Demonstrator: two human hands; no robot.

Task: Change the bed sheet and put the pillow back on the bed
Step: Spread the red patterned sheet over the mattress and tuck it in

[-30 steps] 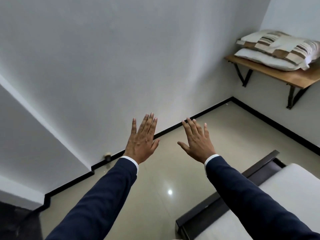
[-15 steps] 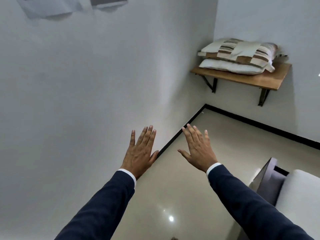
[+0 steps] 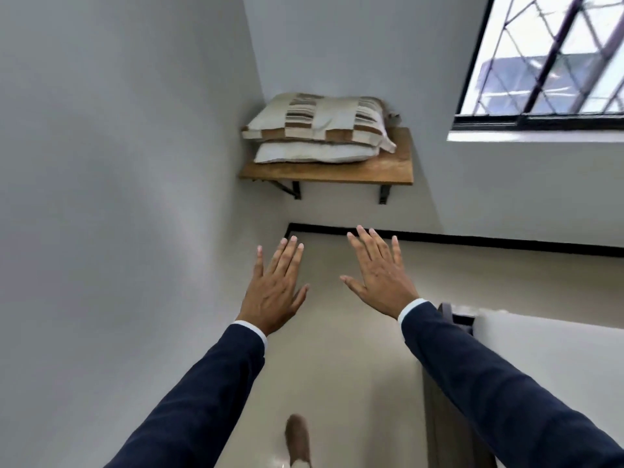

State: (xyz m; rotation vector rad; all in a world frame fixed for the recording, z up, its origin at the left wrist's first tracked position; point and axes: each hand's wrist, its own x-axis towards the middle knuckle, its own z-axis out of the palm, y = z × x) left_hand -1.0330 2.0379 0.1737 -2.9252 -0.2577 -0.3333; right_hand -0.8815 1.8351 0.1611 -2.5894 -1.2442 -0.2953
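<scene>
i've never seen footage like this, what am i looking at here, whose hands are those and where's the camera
There is no machine here. The camera is worn on a person's head and looks forward and down, so you see their own two arms in dark blue sleeves reaching out. The left hand and the right hand are both held flat with straight fingers, and neither holds or touches anything.

Ahead, in the corner of the room, a wooden shelf is fixed to the wall. Two pillows lie stacked on it: a striped pillow on top of a plain white pillow. A barred window is at the upper right. The white mattress of the bed shows at the lower right, and a shoe on the floor below.
</scene>
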